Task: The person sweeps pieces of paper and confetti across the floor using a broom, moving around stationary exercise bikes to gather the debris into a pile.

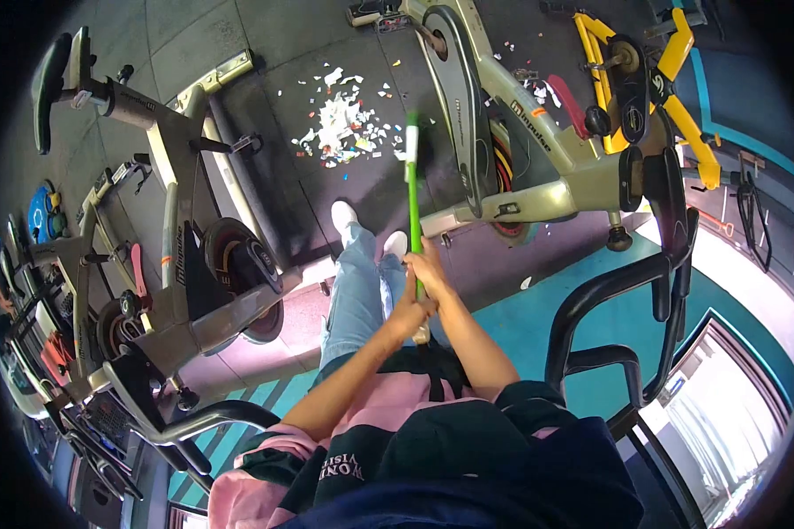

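Both of my hands are wrapped round a long green pole [414, 204], which points away from my body over the dark floor. My left hand [408, 316] grips it lower, near my waist. Just above, my right hand [426, 266] is closed on it too. Toward its far end the pole has a white section and a blurred green tip; I cannot make out what kind of head it has. Left of that tip lies a heap of torn paper scraps [342, 123], mostly white with bits of colour, apart from the pole.
Exercise bikes stand close on both sides: a grey one [172, 167] at left, another [538, 132] at right, and a yellow one [679, 62] beyond. Black handlebars [604, 291] reach near my right side. More scraps lie under the right-hand bikes. A bright window [723, 414] is at lower right.
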The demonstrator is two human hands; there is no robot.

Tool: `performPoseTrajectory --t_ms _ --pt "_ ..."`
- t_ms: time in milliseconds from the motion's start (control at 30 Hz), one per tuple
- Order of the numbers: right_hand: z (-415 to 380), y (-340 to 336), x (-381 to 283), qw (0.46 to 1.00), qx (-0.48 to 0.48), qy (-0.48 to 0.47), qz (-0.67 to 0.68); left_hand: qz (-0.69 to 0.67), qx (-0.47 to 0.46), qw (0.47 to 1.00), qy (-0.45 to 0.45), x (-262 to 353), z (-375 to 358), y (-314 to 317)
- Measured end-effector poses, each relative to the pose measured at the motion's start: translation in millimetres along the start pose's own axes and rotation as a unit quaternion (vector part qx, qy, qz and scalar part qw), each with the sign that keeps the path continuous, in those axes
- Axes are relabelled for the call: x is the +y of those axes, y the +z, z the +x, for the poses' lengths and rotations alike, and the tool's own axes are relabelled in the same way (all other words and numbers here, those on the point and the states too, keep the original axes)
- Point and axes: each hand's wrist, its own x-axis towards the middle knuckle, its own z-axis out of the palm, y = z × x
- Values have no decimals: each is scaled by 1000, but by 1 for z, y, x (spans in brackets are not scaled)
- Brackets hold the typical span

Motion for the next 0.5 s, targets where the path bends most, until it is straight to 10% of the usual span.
performPoseTrajectory --t_ms 200,433,500 --pt "-50 -8 -18 991 -38 125 -4 86 -17 996 32 -31 -29 15" --pt "23 -5 39 946 117 -28 -301 -153 -114 982 12 -28 31 -21" --pt "62 -1 42 970 73 112 -202 -164 -123 979 -15 8 44 -39"
